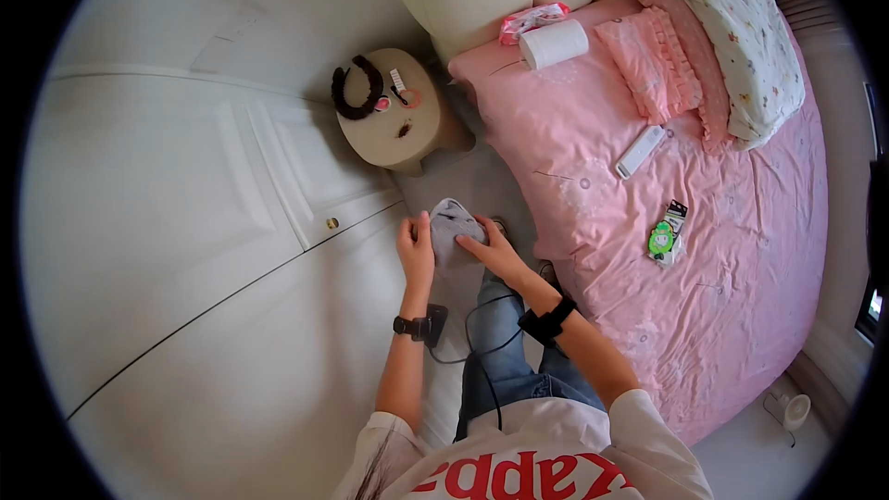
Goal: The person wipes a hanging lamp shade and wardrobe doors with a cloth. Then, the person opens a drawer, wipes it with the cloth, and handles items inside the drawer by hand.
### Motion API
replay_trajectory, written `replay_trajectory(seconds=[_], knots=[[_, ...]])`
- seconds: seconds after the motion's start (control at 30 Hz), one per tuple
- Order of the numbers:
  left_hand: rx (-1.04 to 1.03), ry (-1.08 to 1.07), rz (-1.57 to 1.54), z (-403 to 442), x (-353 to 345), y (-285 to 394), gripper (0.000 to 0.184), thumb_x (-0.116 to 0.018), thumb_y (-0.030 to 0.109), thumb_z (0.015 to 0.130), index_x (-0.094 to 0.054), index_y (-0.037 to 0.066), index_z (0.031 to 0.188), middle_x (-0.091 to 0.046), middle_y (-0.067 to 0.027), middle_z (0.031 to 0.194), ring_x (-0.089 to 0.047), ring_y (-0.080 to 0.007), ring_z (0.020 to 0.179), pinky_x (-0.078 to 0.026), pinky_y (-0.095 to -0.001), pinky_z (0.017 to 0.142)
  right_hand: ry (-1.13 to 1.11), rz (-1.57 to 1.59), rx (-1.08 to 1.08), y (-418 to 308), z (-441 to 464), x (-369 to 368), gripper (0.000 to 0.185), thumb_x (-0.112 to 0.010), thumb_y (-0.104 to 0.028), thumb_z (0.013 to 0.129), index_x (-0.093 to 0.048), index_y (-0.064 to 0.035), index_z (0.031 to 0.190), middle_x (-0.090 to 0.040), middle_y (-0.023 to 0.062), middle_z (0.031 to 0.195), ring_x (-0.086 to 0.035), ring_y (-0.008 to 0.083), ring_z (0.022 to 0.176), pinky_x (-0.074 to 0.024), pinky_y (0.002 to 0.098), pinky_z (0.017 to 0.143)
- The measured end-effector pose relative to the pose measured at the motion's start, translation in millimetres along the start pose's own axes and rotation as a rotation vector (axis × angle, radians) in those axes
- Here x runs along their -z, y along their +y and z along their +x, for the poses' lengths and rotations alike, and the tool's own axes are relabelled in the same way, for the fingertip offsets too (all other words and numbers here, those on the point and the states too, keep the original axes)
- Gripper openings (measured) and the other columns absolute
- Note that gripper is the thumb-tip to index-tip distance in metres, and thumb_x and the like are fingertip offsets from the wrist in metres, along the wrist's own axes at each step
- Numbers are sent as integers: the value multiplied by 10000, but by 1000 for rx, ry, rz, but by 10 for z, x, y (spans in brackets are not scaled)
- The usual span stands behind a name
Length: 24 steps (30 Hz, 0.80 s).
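A small grey cloth pouch (pixel 454 233) is held up in front of my body, its top edge curved and partly open. My left hand (pixel 416 245) is at the pouch's left edge, thumb and fingers pressed together against it. My right hand (pixel 491 248) grips the pouch from the right, with the thumb lying across its front. The fingers behind the pouch are hidden. Black straps with devices are on both wrists, and a black cable hangs between them.
Left of the bed, a round beige stool (pixel 370 143) bears a dark fluffy headband (pixel 374 93) and small items. The pink bed (pixel 593 287) holds a paper roll (pixel 554 43), pillows, a white box (pixel 639 152) and a green packaged item (pixel 661 238). White cabinet doors (pixel 213 194) stand left.
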<state>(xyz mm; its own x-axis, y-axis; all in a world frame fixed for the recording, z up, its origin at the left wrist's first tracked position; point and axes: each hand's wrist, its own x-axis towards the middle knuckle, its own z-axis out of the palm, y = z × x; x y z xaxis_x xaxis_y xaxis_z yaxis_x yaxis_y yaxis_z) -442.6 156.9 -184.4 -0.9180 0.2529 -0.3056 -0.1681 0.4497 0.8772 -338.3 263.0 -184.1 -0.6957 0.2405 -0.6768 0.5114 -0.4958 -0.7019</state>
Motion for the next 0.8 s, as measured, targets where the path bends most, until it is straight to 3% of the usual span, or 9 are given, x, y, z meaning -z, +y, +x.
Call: replay_trajectory(seconds=[0.23, 0.37, 0.53, 0.63, 0.73, 0.77, 0.8], knots=[[-164, 169, 260, 1477, 380, -121, 347, -537, 300, 886, -510, -16, 746, -513, -64, 615, -431, -146, 591, -386, -285, 574, 52, -75, 49, 227, 681, -293, 518, -580, -239, 833, -378, -39, 1266, -499, 132, 1188, -566, 180, 953, -427, 288, 830], [-258, 251, 356, 2191, 501, -294, 302, -543, 272, 884, -519, -16, 794, -538, -90, 647, -464, -171, 600, -402, -297, 587, 63, -109, -22, 568, 756, 61, 417, -564, -207, 836, -443, -30, 1194, -555, 83, 1109, -586, 149, 887, -447, 286, 789], [-303, 345, 363, 2817, 389, -858, 295, -549, 284, 875, -543, -11, 890, -578, -137, 754, -551, -247, 691, -439, -335, 664, 203, 84, -67, 946, 620, 609, 273, -497, -113, 862, -484, 14, 1104, -580, 95, 1005, -574, 143, 845, -452, 257, 767], [-216, -64, 564, 2929, 151, -1214, 277, -541, 232, 861, -528, 4, 1016, -591, -171, 933, -574, -313, 862, -445, -372, 759, 305, 26, -154, 971, 508, 797, 246, -478, -86, 869, -489, 28, 1087, -592, 102, 963, -570, 150, 863, -452, 256, 773], [-343, -101, 862, 3037, -95, -1510, 351, -523, 161, 835, -464, 24, 1152, -529, -193, 1123, -522, -355, 1014, -428, -411, 835, 312, 119, -92, 957, 521, 771, 244, -481, -82, 864, -493, 38, 1077, -605, 97, 912, -571, 149, 859, -449, 252, 774], [-261, -169, 901, 3096, -137, -1542, 469, -527, 134, 799, -397, 29, 1237, -441, -205, 1239, -459, -366, 1103, -396, -425, 902, 307, 129, -46, 943, 537, 742, 244, -495, -90, 858, -498, 34, 1069, -609, 95, 900, -571, 147, 855, -448, 254, 770], [-291, -153, 944, 3146, -144, -1591, 496, -535, 138, 789, -388, 22, 1248, -441, -216, 1234, -448, -372, 1113, -386, -422, 916, 311, 138, 0, 930, 556, 686, 244, -509, -98, 852, -503, 29, 1061, -612, 93, 888, -571, 145, 852, -447, 256, 767]])
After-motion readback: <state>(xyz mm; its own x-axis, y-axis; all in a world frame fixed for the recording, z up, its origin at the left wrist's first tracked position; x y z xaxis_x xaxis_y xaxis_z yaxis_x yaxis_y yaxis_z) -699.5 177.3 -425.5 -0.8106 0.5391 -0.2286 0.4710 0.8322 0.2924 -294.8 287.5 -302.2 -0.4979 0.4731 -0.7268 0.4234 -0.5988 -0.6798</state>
